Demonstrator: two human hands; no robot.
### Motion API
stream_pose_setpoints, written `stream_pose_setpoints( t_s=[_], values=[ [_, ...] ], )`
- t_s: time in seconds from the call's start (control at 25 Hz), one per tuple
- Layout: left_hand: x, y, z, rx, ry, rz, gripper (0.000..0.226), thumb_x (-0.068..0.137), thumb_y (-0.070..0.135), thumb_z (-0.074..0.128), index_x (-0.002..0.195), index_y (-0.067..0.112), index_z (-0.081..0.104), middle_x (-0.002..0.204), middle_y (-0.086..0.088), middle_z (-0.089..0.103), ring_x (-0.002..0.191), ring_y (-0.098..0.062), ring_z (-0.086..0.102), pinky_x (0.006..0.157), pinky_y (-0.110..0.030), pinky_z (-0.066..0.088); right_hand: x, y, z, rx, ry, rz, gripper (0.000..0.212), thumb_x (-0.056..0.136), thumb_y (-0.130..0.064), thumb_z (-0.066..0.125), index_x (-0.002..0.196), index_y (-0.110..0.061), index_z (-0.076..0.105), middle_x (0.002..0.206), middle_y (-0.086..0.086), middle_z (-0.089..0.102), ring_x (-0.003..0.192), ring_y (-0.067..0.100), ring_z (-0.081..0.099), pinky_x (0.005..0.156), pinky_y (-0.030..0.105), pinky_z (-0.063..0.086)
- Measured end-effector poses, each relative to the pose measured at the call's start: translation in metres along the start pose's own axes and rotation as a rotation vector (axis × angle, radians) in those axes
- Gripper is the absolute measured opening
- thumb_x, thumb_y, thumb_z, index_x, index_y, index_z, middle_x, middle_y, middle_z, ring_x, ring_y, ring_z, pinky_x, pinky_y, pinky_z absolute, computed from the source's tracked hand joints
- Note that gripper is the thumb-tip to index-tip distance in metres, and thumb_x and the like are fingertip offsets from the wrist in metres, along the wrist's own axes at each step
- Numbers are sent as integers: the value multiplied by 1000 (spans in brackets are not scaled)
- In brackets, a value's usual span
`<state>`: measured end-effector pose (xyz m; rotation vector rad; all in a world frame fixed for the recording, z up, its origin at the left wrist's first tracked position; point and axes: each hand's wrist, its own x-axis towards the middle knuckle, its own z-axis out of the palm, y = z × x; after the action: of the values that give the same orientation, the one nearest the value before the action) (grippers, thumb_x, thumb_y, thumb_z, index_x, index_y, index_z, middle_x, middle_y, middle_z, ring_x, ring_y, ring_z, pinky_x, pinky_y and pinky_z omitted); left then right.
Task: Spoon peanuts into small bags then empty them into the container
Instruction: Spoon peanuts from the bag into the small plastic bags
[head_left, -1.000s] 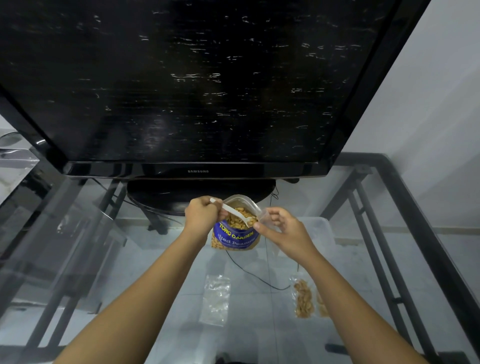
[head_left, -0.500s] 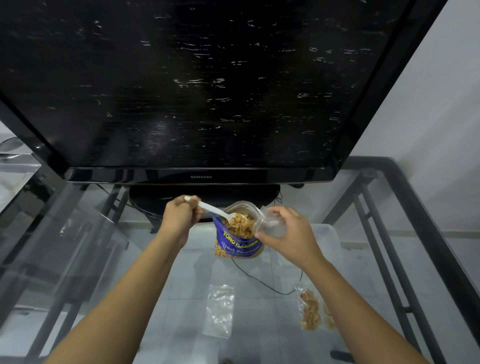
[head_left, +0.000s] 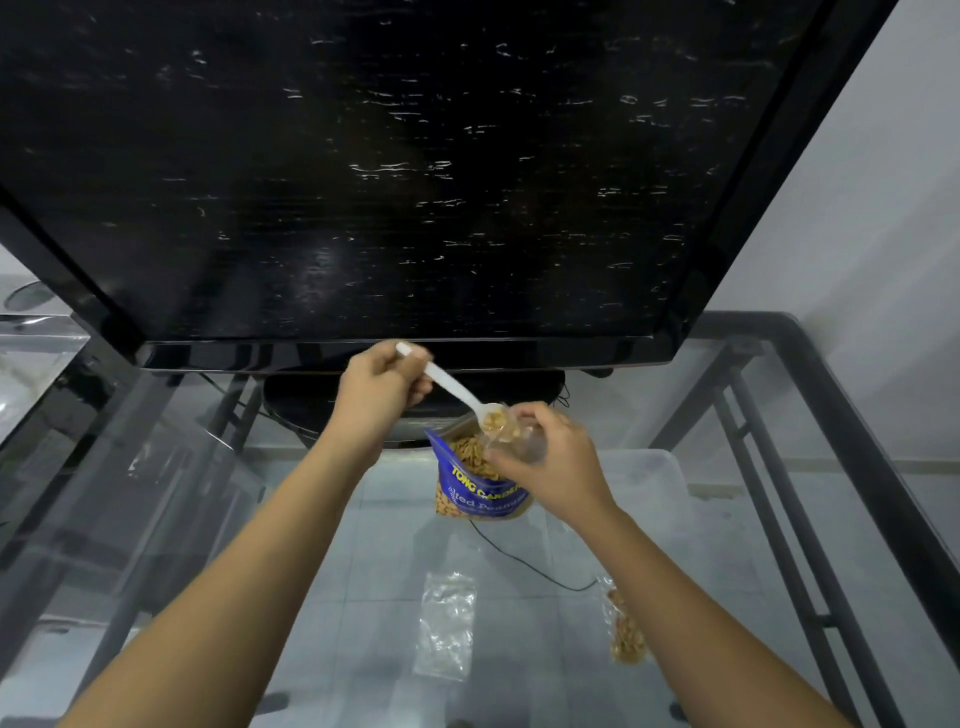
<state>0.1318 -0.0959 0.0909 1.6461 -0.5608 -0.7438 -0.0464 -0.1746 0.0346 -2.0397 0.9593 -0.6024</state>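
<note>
Left hand (head_left: 382, 389) clenched round the handle of a white plastic spoon (head_left: 457, 387), bowl heaped with pale peanuts (head_left: 496, 418) and tipped at the mouth of a small clear bag (head_left: 522, 439). Right hand (head_left: 550, 465) pinching that thin, crinkled bag open, directly over the open blue foil pouch (head_left: 480, 491) lettered "TONG GARDEN" in yellow and "Salted Peanuts" partly hidden. Pouch upright on the glass table (head_left: 363, 597), mid-way back, more peanuts showing inside. Nearer the front edge, an empty clear bag (head_left: 448, 626) lying flat; toward the right edge, a filled bag (head_left: 626, 631) of peanuts. Beyond the right hand, a frosted translucent container (head_left: 647, 470). Along the far edge, a glossy black television (head_left: 389, 171), screen streaked.
</note>
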Motion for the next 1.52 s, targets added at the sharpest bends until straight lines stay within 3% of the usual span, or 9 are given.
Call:
stream_pose_setpoints(
  t_s=[0.12,0.24,0.4,0.56,0.64,0.8,0.96,1.2,1.52],
  values=[
    [-27,24,12,372,-102,398,14,92,23,54,86,16,65,71,-3,66,66,-15,62,63,-25,51,-1,-8,5,282,70,88,39,69,-31,79,101,-28,57,92,-10,65,83,5,62,66,14,51],
    [-33,39,8,417,74,621,14,91,27,53,82,20,61,66,-1,64,64,-20,60,62,-32,47,-2,-9,5,344,117,103,40,71,-32,78,103,-30,55,96,-9,65,87,6,61,66,14,50],
    [-7,15,-6,137,251,398,19,91,23,53,74,31,58,63,4,60,61,-7,57,66,-33,48,-6,1,-6,342,133,162,40,72,-34,77,105,-32,53,98,-14,61,90,0,57,64,9,47],
    [-8,-31,9,649,-223,533,11,92,21,55,89,19,65,79,-1,68,65,4,56,62,-7,40,-16,18,-11,397,74,250,41,73,-37,75,106,-34,51,101,-12,64,96,2,61,67,12,49],
    [-8,-43,18,681,-291,488,13,92,20,55,94,15,66,80,0,69,70,4,59,63,-5,42,-18,22,-10,419,43,261,41,73,-37,75,106,-36,51,102,-8,68,96,2,63,69,14,51],
    [-5,-50,34,467,-20,57,18,91,14,51,80,15,65,62,0,67,64,-6,65,66,-18,51,-20,23,-13,466,0,255,41,74,-35,74,109,-33,52,103,-8,69,98,1,63,75,15,52],
    [-7,-52,37,192,-3,-167,16,93,13,51,91,7,66,69,-7,68,64,-15,65,67,-28,54,-23,26,-15,474,-50,244,53,71,-41,73,117,-25,52,111,-7,67,104,3,61,74,17,53],
    [-4,-58,24,-100,54,-333,15,95,12,48,95,5,61,73,-8,65,57,-7,62,45,-12,47,-23,25,-21,490,-98,255,52,73,-40,72,118,-26,51,116,-11,61,110,5,56,70,14,51],
    [6,-61,0,-209,175,-351,14,95,13,47,89,6,58,63,-7,65,47,-4,60,43,-13,47,-16,15,-31,-50,3,68,49,70,-38,77,113,-22,58,104,-12,59,92,4,56,70,10,48]
  ],
)
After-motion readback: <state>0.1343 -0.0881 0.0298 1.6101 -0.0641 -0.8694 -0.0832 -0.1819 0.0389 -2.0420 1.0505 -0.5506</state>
